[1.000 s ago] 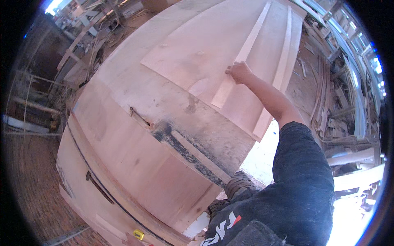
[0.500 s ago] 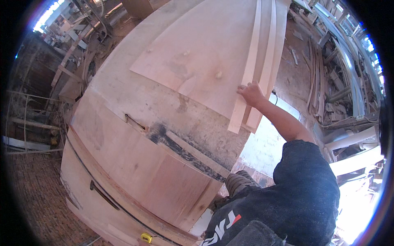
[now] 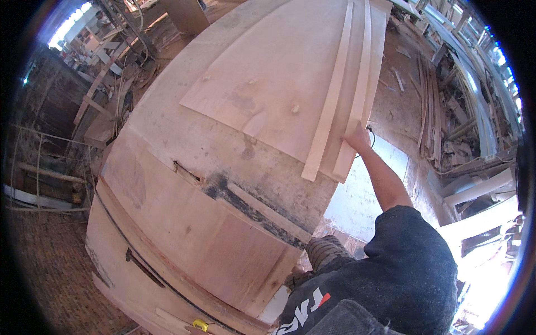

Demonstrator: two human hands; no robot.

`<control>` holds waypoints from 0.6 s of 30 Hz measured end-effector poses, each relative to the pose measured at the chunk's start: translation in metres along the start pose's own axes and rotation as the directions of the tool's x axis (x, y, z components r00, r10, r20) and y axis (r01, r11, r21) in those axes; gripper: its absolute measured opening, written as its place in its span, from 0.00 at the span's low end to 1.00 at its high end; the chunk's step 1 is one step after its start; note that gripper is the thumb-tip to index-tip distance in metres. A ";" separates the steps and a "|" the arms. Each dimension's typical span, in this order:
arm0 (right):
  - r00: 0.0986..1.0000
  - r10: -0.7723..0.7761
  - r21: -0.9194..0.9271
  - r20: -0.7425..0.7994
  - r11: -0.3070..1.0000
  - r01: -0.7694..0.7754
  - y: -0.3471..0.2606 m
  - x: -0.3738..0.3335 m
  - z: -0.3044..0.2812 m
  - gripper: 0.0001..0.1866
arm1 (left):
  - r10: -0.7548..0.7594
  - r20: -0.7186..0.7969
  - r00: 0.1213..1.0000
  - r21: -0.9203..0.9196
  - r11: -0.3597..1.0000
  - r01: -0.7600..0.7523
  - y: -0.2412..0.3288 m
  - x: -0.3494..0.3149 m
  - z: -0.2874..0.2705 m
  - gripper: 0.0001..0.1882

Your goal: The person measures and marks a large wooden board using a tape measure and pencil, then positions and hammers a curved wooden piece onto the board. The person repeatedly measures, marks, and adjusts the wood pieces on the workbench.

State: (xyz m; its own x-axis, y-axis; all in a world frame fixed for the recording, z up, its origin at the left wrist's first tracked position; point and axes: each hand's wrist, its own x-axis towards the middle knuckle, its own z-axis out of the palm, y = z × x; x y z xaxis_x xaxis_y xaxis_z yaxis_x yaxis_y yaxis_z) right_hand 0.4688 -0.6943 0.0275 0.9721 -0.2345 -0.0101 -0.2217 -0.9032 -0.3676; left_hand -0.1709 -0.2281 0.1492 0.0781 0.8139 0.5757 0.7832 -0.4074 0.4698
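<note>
My right hand [image 3: 357, 138], reaching out from a dark short sleeve, is closed around the near part of the right-hand pale wooden strip [image 3: 358, 95]. Its fingertips are partly hidden. Alongside, a second wooden strip [image 3: 330, 100] lies roughly parallel, with a gap between the two. Both rest on a thin plywood sheet [image 3: 245, 89], which lies on a large worn wooden work surface [image 3: 268, 156]. My left hand does not show. At the bottom edge sits a yellow tape measure [image 3: 200, 324]; a small brownish patch beside it is too cut off to make out.
A hammer [image 3: 144, 269] lies near the surface's left edge, and a thin dark metal tool [image 3: 186, 170] lies near its middle. On the right, a white board [image 3: 368, 190] is below the surface. Long wood offcuts [image 3: 430, 111] are piled beyond it. A metal frame [image 3: 42, 167] stands at left.
My right hand has moved right, from the left strip to the right strip. The left strip's near end has shifted slightly left, and the view has tilted a little.
</note>
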 end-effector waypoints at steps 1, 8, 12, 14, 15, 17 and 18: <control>0.999 -0.010 -0.009 -0.033 1.000 0.010 0.010 0.011 0.010 0.47 | 0.027 0.007 1.000 -0.019 0.999 -0.027 0.008 -0.001 -0.004 0.23; 0.961 -0.096 0.917 0.261 0.335 -0.216 -0.056 -0.040 -0.033 0.40 | 0.326 0.095 0.941 -0.256 0.921 -0.293 0.107 -0.021 -0.059 0.22; 0.960 -0.090 0.895 0.265 0.393 -0.211 -0.109 -0.210 -0.038 0.35 | 0.645 0.307 0.700 -0.572 0.713 -0.406 0.201 -0.038 -0.073 0.21; 0.812 -0.146 0.799 0.566 0.341 -0.495 -0.124 -0.290 -0.041 0.32 | 0.688 0.419 0.592 -0.587 0.703 -0.401 0.247 -0.037 -0.058 0.34; 0.693 -0.173 0.710 0.699 0.279 -0.647 -0.122 -0.322 -0.046 0.32 | 0.698 0.476 0.535 -0.577 0.707 -0.409 0.259 -0.035 -0.047 0.39; 0.397 -0.362 0.517 0.843 0.348 -0.782 -0.116 -0.365 -0.062 0.30 | 0.626 0.614 0.480 -0.443 0.777 -0.447 0.253 -0.033 -0.028 0.45; 0.261 -0.467 0.477 0.845 0.437 -0.763 -0.108 -0.376 -0.064 0.29 | 0.575 0.705 0.416 -0.396 0.805 -0.443 0.243 -0.037 -0.026 0.46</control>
State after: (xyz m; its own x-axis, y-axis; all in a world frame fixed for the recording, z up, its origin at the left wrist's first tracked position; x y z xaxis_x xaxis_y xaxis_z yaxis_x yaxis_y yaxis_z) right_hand 0.1221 -0.5315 0.1303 0.4224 0.6643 -0.6167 -0.8015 -0.0441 -0.5964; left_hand 0.0005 -0.3681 0.2598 0.9175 0.3958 0.0379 0.3516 -0.8521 0.3877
